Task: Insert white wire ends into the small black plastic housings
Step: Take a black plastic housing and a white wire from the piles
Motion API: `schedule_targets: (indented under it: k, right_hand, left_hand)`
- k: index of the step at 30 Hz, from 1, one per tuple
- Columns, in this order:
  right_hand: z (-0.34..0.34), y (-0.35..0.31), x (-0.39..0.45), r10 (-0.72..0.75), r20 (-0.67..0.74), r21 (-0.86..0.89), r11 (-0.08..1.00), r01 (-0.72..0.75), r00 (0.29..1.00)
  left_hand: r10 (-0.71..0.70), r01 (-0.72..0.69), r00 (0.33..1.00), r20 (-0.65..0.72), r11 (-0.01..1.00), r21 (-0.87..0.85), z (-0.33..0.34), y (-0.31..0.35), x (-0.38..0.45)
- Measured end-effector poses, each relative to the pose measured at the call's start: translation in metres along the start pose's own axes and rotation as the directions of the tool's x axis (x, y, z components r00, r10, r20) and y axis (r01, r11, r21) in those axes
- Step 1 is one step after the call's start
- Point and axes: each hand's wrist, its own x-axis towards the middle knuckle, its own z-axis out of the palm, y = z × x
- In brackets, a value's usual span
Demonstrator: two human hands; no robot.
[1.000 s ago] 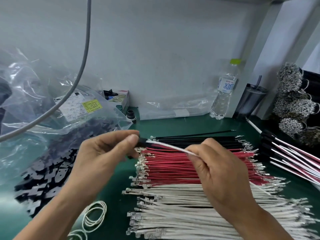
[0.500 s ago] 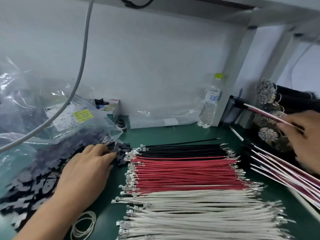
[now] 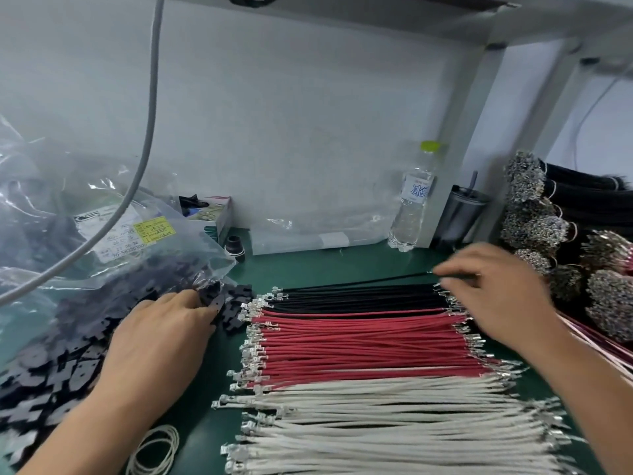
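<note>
Small black plastic housings [image 3: 233, 305] spill from a clear bag [image 3: 102, 241] at the left. My left hand [image 3: 164, 337] lies on this pile, its fingers stretched out and the tips among the housings. White wires [image 3: 394, 423] with metal terminals lie in a row at the front, with red wires [image 3: 359, 344] and black wires [image 3: 359, 298] behind them. My right hand [image 3: 493, 296], blurred by motion, hovers with spread fingers over the right ends of the black wires. It holds nothing that I can see.
Finished wire assemblies [image 3: 603, 344] and bundles of terminals [image 3: 534, 228] crowd the right side. A water bottle [image 3: 412, 200] and a dark cup [image 3: 459, 214] stand at the back wall. Rubber bands [image 3: 154, 450] lie at the front left. A grey cable [image 3: 144, 149] hangs across the left.
A second ago both hands held a white wire and a housing. My right hand carried it off to the right and has come back empty. My left hand dropped onto the housing pile.
</note>
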Motion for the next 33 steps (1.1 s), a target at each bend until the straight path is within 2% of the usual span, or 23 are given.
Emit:
schedule_targets:
  k: [2, 5, 9, 12, 14, 18, 21, 24, 27, 28, 30, 33]
  right_hand:
    - [0.022, -0.046, 0.015, -0.128, 0.148, 0.135, 0.985, 0.108, 0.981]
    - [0.062, -0.094, 0.035, -0.232, 0.295, 0.214, 0.961, 0.173, 0.927]
    - [0.098, -0.12, 0.05, -0.244, 0.411, 0.211, 0.963, 0.169, 0.879]
    - [0.103, -0.12, 0.053, -0.236, 0.425, 0.201, 0.966, 0.163, 0.874]
    - [0.101, -0.118, 0.053, -0.256, 0.386, 0.202, 0.961, 0.189, 0.886]
    - [0.093, -0.117, 0.05, -0.313, 0.273, 0.193, 0.944, 0.268, 0.91]
    - [0.076, -0.118, 0.05, -0.415, 0.093, 0.098, 0.908, 0.407, 0.905]
    - [0.053, -0.12, 0.049, -0.508, -0.151, -0.011, 0.859, 0.512, 0.848]
    - [0.038, -0.125, 0.035, -0.575, -0.315, -0.111, 0.813, 0.572, 0.755]
    - [0.036, -0.126, 0.026, -0.585, -0.335, -0.121, 0.804, 0.582, 0.739]
    - [0.036, -0.127, 0.005, -0.585, -0.344, -0.091, 0.799, 0.594, 0.735]
    - [0.046, -0.125, -0.025, -0.524, -0.33, 0.032, 0.825, 0.564, 0.786]
  left_hand:
    - [-0.002, 0.002, 1.0, -0.005, 1.0, 0.0, -0.003, -0.001, 0.0]
    - [-0.015, 0.014, 1.0, 0.018, 1.0, 0.017, -0.006, -0.001, -0.001]
    - [-0.032, 0.033, 0.999, 0.04, 0.999, -0.029, -0.008, 0.001, -0.002]
    - [-0.06, 0.062, 0.997, 0.047, 0.997, -0.046, -0.008, 0.002, -0.003]
    - [-0.099, 0.1, 0.995, 0.019, 0.992, -0.076, -0.012, 0.004, -0.004]
    - [-0.15, 0.111, 0.975, -0.161, 0.967, -0.229, -0.012, 0.005, -0.006]
    - [-0.172, 0.074, 0.946, -0.275, 0.941, -0.332, -0.009, 0.006, -0.008]
    - [-0.171, 0.01, 0.925, -0.34, 0.904, -0.427, -0.008, 0.007, -0.008]
    - [-0.168, -0.05, 0.917, -0.363, 0.853, -0.52, -0.011, 0.014, -0.009]
    - [-0.184, -0.059, 0.92, -0.347, 0.809, -0.585, -0.012, 0.018, -0.009]
    - [-0.231, -0.062, 0.933, -0.275, 0.652, -0.756, -0.016, 0.026, -0.012]
    - [-0.226, -0.083, 0.955, -0.191, 0.415, -0.906, -0.018, 0.038, -0.017]
